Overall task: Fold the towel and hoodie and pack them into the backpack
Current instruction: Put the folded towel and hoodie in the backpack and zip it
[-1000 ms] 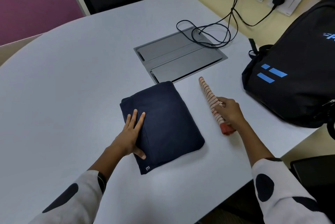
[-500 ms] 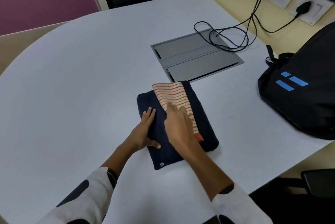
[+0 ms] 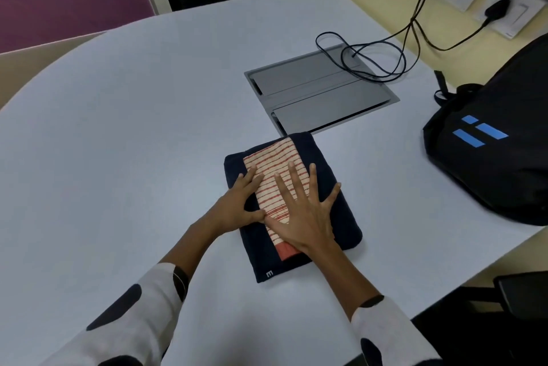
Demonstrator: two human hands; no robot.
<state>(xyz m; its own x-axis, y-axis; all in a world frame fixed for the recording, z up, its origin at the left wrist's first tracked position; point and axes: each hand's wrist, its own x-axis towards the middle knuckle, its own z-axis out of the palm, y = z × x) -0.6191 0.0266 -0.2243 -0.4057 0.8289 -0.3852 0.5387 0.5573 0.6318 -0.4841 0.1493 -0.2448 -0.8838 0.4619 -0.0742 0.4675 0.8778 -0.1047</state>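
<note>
The hoodie [image 3: 335,217] is folded into a compact, dark navy rectangle lying flat on the table, with a small light mark near its near corner. The towel [image 3: 274,170], cream with thin red stripes and a solid red band at its near end, is folded into a narrow strip and lies lengthwise on top of the hoodie. The backpack [image 3: 498,158], black with blue bars, sits well apart to the right.
</note>
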